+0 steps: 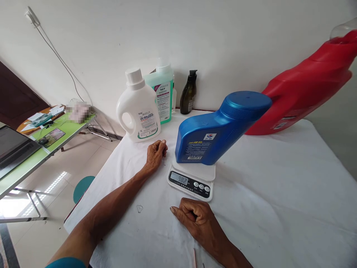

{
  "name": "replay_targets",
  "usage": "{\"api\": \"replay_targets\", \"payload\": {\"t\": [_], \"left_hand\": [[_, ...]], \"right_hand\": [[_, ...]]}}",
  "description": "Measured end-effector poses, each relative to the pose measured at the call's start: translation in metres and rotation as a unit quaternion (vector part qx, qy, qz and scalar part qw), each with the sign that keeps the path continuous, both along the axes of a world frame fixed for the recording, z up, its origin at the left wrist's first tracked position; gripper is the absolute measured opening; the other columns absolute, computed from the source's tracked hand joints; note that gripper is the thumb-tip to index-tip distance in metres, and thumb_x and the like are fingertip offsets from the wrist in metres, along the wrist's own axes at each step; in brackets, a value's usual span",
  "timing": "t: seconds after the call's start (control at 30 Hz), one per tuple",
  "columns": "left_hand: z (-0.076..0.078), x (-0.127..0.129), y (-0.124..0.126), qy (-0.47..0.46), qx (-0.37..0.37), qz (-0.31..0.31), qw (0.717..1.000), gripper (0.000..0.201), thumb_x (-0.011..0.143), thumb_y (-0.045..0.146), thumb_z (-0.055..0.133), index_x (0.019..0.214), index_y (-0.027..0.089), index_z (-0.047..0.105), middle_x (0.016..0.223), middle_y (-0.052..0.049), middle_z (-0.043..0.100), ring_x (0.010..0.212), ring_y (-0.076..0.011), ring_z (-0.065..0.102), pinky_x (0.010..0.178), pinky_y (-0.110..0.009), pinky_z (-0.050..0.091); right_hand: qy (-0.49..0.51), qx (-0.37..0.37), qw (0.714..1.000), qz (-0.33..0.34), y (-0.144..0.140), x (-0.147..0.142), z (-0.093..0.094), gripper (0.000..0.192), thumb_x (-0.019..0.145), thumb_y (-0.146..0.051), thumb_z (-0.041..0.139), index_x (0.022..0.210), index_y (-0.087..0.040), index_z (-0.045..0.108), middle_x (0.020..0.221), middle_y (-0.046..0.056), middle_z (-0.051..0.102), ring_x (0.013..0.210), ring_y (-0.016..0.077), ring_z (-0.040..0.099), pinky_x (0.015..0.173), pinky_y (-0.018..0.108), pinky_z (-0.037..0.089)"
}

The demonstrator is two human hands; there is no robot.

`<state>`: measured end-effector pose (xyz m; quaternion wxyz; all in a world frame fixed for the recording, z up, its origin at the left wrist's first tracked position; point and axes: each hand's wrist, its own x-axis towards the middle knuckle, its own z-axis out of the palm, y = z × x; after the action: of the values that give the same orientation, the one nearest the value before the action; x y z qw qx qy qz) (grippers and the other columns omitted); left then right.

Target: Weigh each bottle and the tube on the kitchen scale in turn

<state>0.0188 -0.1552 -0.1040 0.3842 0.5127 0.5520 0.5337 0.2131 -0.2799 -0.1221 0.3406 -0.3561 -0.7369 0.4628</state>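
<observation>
A blue bottle (pixel 200 137) with a wide blue screw cap stands on a white kitchen scale (pixel 192 190). The scale's small display seems to read 98.2. To the left of the scale, my left hand (pixel 156 154) rests on the white cloth with its fingers curled in, apart from the bottle. My right hand (pixel 196 219) lies just in front of the scale, its fingers folded into a loose fist and the thumb pointing left. Nothing shows in either hand, and neither touches the scale.
Behind my left hand stand a white detergent jug (pixel 139 108) and a green liquid bottle (pixel 166 93). A dark pump bottle (pixel 189 93) is by the wall. At right is a large red jug (pixel 301 85). A green table (pixel 55 137) with a laptop (pixel 15 149) stands left.
</observation>
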Motion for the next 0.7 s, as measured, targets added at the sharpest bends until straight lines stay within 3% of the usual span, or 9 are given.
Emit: {"api": "replay_targets", "payload": {"t": [0.7], "left_hand": [[-0.0012, 0.0, 0.0001, 0.002, -0.002, -0.01, 1.0, 0.048, 0.096, 0.059, 0.055, 0.068, 0.02, 0.058, 0.055, 0.001, 0.051, 0.051, -0.0119, 0.047, 0.056, -0.028, 0.039]], "right_hand": [[0.005, 0.007, 1.0, 0.0, 0.0001, 0.0006, 0.0003, 0.049, 0.1, -0.03, 0.056, 0.068, -0.026, 0.018, 0.061, -0.007, 0.023, 0.053, 0.0105, 0.024, 0.049, 0.026, 0.024]]}}
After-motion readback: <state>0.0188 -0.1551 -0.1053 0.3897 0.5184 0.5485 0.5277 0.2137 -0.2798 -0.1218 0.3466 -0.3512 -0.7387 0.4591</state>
